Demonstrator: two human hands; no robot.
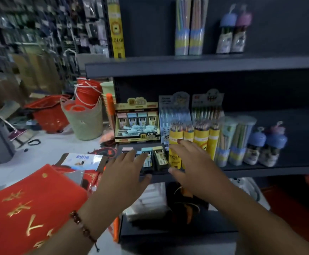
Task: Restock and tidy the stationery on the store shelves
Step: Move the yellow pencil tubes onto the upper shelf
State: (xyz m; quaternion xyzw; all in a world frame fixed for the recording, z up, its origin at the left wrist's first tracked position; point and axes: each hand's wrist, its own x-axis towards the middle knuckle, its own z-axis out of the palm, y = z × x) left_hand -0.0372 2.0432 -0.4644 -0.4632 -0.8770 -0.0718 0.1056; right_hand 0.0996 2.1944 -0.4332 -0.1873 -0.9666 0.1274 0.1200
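On the middle shelf (260,171) small eraser boxes (160,157) lie in a row at the front left edge. My left hand (126,172) reaches over them with straight fingers, fingertips touching the blue-topped ones. My right hand (190,162) is spread flat, its fingers against a yellow tube of coloured pencils (175,142). Behind stands an eraser display box (137,122) and two pen display boxes (207,107). More yellow pencil tubes (201,137), clear pencil tubes (232,140) and blue-capped jars (265,150) line the shelf to the right.
The upper shelf (205,65) carries a tall yellow box (116,28), pencil tubes (188,28) and capped jars (232,32). Left on the floor stand a green basket (85,122), red buckets (87,92) and a red shopping basket (48,115). Red cloth (30,205) lies at lower left.
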